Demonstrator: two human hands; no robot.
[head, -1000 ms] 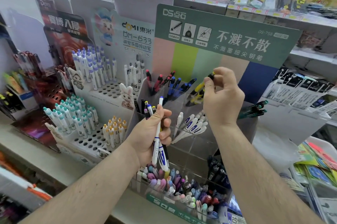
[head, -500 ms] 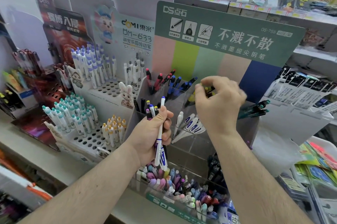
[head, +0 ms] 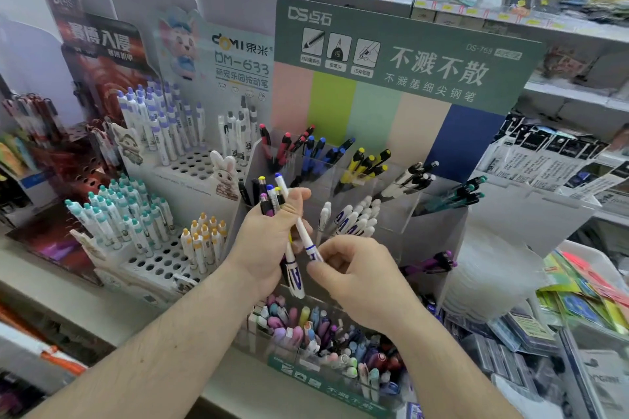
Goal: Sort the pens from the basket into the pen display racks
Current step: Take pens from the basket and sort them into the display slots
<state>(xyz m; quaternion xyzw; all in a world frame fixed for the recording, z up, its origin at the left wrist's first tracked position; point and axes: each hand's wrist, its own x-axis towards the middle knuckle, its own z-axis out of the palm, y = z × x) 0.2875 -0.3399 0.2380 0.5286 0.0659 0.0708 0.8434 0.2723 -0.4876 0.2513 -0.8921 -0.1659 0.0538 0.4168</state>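
My left hand (head: 272,241) grips a bunch of several pens (head: 270,197), their coloured caps sticking up above my fingers. My right hand (head: 357,279) is just to the right of it and pinches the lower end of one white pen with a blue cap (head: 296,217) from that bunch. Behind my hands stands a clear acrylic display rack (head: 439,210) with compartments of red, blue, yellow (head: 366,166), black-and-white, white (head: 354,217), teal and purple pens. No basket is in view.
Perforated white racks (head: 160,262) with teal, orange and purple-capped pens stand at the left. A front tray of pastel pens (head: 326,343) lies below my hands. A green sign board (head: 408,57) rises behind the rack. Packaged goods pile up at the right (head: 578,299).
My right hand left the yellow-pen compartment without the yellow pen and came down and left to my left hand, where it now pinches a white pen. My left hand stayed about in place.
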